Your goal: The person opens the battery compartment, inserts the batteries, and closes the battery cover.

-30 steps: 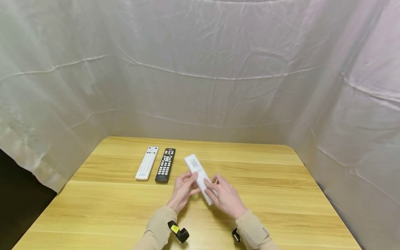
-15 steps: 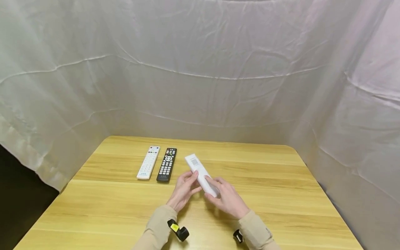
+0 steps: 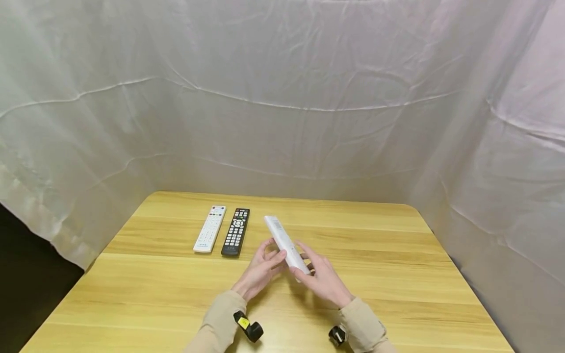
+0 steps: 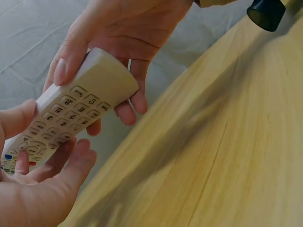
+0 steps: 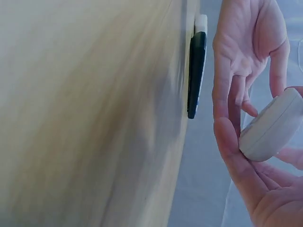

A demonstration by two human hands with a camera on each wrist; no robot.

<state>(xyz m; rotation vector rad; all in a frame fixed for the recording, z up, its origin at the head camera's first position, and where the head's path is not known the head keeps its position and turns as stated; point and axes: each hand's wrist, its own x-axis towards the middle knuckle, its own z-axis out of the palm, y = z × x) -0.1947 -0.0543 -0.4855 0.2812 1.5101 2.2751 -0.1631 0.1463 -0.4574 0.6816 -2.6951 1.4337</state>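
Note:
A white remote control is held up off the table, tilted, between both hands. Its back, with a printed label near the far end, faces the head camera; the left wrist view shows the keypad side of this remote. My left hand grips it along the left edge, thumb on the near side and fingers beneath. At the lower end, my right hand pinches it between thumb and fingers. Several right fingers are hidden behind the remote. In the right wrist view, the rounded end of the remote shows.
Another white remote and a black remote lie side by side, keys up, on the wooden table to the left. Pale grey cloth hangs around the back and sides. Each wrist carries a black camera.
Held in both hands, the white remote has been rolled so its side edge shows more. The right fingers have moved off its back to its edges and underside. The lying remotes stay put.

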